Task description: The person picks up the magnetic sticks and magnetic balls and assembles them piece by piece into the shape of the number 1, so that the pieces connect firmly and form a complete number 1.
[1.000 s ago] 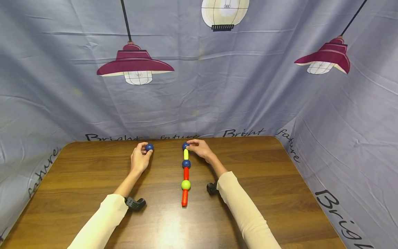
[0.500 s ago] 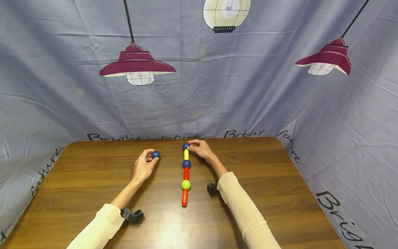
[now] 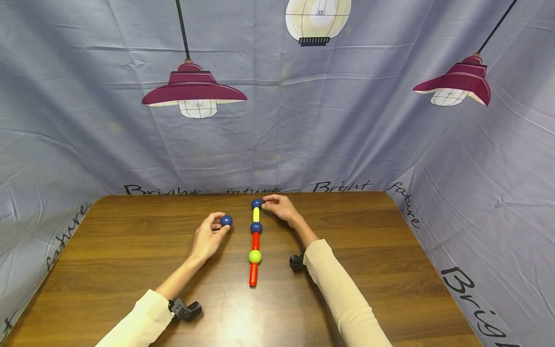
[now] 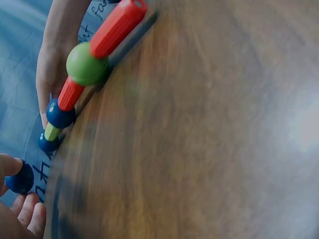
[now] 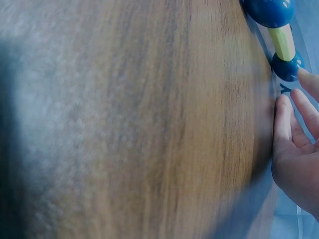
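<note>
A straight chain of sticks and balls lies on the table. From the far end it runs blue ball [image 3: 257, 204], yellow stick [image 3: 256, 215], blue ball [image 3: 256, 227], red stick [image 3: 256, 241], green ball [image 3: 255, 257], red stick [image 3: 253, 274]. Left of the chain, my left hand [image 3: 208, 237] pinches a separate blue ball [image 3: 226, 220] between thumb and fingers. My right hand [image 3: 281, 208] is just right of the far blue ball, its fingers loosely extended. In the right wrist view the thumb [image 5: 310, 82] is at that ball [image 5: 288, 65]; whether it touches, I cannot tell.
The brown wooden table [image 3: 355, 241] ends at a grey-blue curtain [image 3: 277, 144] printed with lamps and lettering. Black wrist cameras sit at the left sleeve [image 3: 186, 310] and the right sleeve [image 3: 297, 262].
My left hand has carried its blue ball right and slightly nearer, toward the chain. The chain has shifted slightly left, while the right hand has stayed almost in place, leaving the far ball's side.
</note>
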`<action>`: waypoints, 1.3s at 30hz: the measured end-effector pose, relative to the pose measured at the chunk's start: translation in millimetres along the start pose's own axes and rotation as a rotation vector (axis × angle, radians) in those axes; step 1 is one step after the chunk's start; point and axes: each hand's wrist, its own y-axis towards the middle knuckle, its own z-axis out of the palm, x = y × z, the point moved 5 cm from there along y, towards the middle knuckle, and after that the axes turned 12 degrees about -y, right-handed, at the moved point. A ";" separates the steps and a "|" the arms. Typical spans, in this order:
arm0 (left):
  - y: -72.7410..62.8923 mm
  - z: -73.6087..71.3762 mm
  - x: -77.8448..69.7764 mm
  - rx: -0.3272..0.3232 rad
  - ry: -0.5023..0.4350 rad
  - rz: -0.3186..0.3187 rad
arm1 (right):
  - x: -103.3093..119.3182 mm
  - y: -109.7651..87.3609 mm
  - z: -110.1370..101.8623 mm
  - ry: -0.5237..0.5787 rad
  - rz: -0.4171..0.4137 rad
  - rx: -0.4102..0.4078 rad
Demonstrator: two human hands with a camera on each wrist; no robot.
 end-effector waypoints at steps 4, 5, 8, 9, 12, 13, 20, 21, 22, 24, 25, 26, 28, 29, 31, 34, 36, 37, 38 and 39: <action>-5.8 2.4 -1.4 0.002 -0.001 -0.003 | -0.3 0.4 0.0 -0.008 -0.002 0.008; -7.6 3.4 -1.8 0.005 -0.008 -0.007 | -0.3 0.3 0.0 -0.011 -0.004 0.009; -13.8 6.6 -3.4 0.014 -0.025 -0.007 | 0.6 -0.6 -0.2 -0.013 -0.012 0.010; -16.4 7.8 -4.3 0.020 -0.033 -0.004 | 0.9 -1.2 -0.2 -0.011 -0.012 0.011; -23.9 11.4 -5.1 0.031 -0.051 0.001 | 2.6 -3.8 -0.2 -0.013 -0.013 0.012; -26.6 12.5 -4.9 0.037 -0.056 -0.004 | 2.8 -4.8 -0.1 -0.015 -0.010 0.014; -41.8 17.1 -3.9 0.060 -0.122 -0.017 | 2.4 -12.5 1.4 -0.006 -0.005 0.023; -43.2 17.3 -4.2 0.061 -0.130 -0.013 | 2.5 -14.3 1.6 -0.002 -0.004 0.026; -44.2 17.7 -4.1 0.063 -0.140 -0.011 | 2.5 -15.8 1.9 0.001 -0.003 0.027; -45.8 18.2 -4.8 0.067 -0.164 -0.008 | 2.7 -19.8 2.4 0.005 0.000 0.034; -46.6 18.3 -5.3 0.071 -0.170 -0.004 | 2.4 -21.9 2.9 0.007 0.006 0.041; -47.2 18.5 -5.7 0.073 -0.174 -0.002 | 2.1 -24.1 3.4 0.011 0.012 0.048; -48.6 18.6 -6.3 0.079 -0.180 0.002 | 2.7 -29.3 4.1 0.018 0.024 0.068; -49.4 18.5 -6.6 0.081 -0.179 -0.002 | 2.9 -32.4 4.7 0.029 0.031 0.083; -50.9 18.0 -7.2 0.084 -0.175 -0.005 | 3.7 -39.1 5.4 0.059 0.043 0.110; -53.9 17.1 -7.3 0.091 -0.171 -0.007 | 6.6 -50.0 6.5 0.104 0.045 0.148; -55.9 16.7 -7.1 0.091 -0.175 -0.008 | 7.9 -56.8 7.8 0.124 0.049 0.167; -57.1 16.5 -6.9 0.091 -0.182 -0.007 | 8.4 -60.2 8.5 0.124 0.052 0.173; -58.4 16.3 -6.9 0.092 -0.188 -0.007 | 9.4 -63.5 9.2 0.126 0.055 0.179; -59.6 16.1 -7.2 0.094 -0.196 -0.005 | 10.0 -66.9 9.8 0.125 0.060 0.184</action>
